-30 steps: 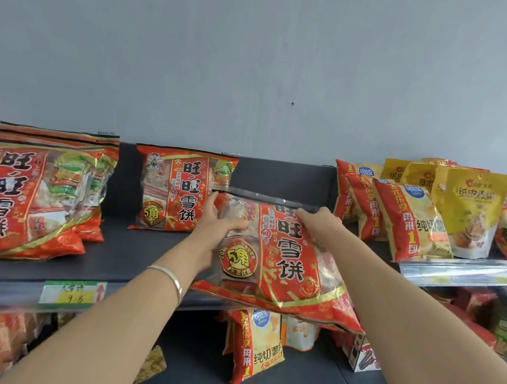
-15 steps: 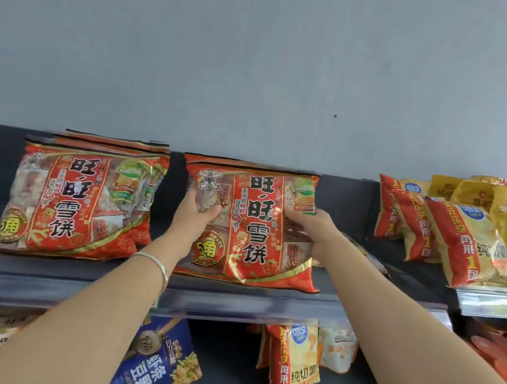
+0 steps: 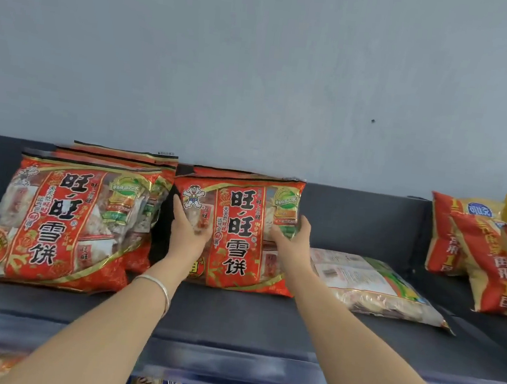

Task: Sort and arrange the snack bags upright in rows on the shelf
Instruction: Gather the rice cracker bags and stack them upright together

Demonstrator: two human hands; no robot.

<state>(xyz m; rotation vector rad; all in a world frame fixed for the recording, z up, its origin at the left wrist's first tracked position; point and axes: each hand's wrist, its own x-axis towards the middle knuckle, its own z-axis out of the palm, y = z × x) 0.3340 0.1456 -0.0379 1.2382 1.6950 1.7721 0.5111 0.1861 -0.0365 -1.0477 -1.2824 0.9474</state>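
— Where's the red crinkly-plastic rice-cracker bag (image 3: 237,237)?
— Upright at the back of the dark grey metal shelf (image 3: 231,322), just beside the matching row (image 3: 62,223). The left hand (image 3: 189,232) and right hand (image 3: 294,240) clasp its sides.
— Advice?
— Square the base and let go gently, or it may topple.

Grey-blue wall (image 3: 260,66) behind dark shelf (image 3: 262,325)

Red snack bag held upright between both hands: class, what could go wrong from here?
1. The red bag stands with the left hand and right hand gripping its sides; once released, it may slump forward toward the front of the shelf.
2. The flat bag lies beside the right wrist; pulling back might drag it, and it blocks the next upright spot.
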